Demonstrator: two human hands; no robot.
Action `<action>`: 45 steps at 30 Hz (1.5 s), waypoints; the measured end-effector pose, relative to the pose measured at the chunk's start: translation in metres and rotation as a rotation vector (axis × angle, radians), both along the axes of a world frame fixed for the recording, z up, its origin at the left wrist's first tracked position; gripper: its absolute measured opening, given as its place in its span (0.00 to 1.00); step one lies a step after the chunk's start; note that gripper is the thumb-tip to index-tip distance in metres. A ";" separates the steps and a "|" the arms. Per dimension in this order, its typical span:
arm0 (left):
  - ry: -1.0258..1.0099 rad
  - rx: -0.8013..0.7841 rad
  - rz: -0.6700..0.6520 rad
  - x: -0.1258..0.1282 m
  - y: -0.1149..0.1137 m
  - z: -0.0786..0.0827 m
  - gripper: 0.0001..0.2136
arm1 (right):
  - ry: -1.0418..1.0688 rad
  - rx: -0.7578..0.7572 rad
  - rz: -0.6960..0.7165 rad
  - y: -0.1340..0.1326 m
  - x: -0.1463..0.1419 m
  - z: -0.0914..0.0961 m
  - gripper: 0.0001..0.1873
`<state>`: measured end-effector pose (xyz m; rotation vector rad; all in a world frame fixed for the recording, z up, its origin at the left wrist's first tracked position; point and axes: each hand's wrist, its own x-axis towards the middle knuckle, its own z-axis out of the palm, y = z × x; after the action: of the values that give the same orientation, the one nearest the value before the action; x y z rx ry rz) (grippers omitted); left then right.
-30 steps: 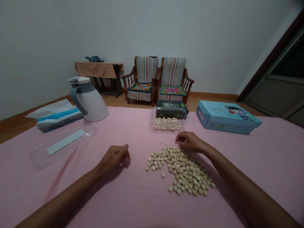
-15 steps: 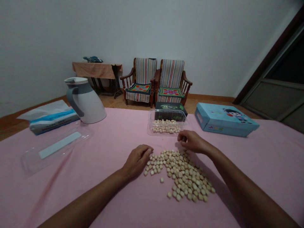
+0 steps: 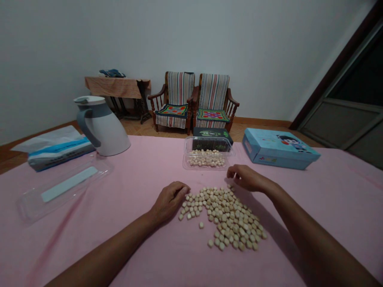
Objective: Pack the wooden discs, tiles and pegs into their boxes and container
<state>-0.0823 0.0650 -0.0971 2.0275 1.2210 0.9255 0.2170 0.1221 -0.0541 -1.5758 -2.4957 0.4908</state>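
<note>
A pile of several small pale nuggets [image 3: 227, 217] lies on the pink tablecloth [image 3: 140, 247]. My left hand [image 3: 169, 201] rests at the pile's left edge, fingers curled down onto the nearest pieces. My right hand [image 3: 247, 178] sits at the pile's far right edge, fingers pinched together over the pieces; what they hold is hidden. Just beyond the pile stands a clear plastic tub [image 3: 187, 151] partly filled with the same nuggets.
A white and grey jug [image 3: 103, 127] stands at the back left, with a blue and white packet [image 3: 56, 148] and a clear lid [image 3: 64, 185] near it. A blue box [image 3: 278, 149] lies at the back right. A dark box [image 3: 212, 133] sits behind the tub.
My left hand has moved right from bare cloth to the pile's left edge. My right hand has stayed at the pile's far edge. The view has shifted slightly.
</note>
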 end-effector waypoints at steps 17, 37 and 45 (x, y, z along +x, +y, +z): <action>0.033 0.025 -0.018 -0.001 0.000 -0.002 0.15 | 0.343 0.285 -0.155 0.022 -0.016 0.032 0.10; 0.026 0.063 -0.038 0.000 0.001 -0.001 0.14 | -0.004 -0.043 0.042 0.003 -0.017 -0.003 0.08; 0.014 0.057 -0.042 0.000 0.000 -0.001 0.13 | 0.339 0.397 -0.228 0.022 -0.026 0.046 0.10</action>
<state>-0.0827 0.0653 -0.0980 2.0993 1.1671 0.9374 0.1914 0.1439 -0.0085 -1.4515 -1.9824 0.1920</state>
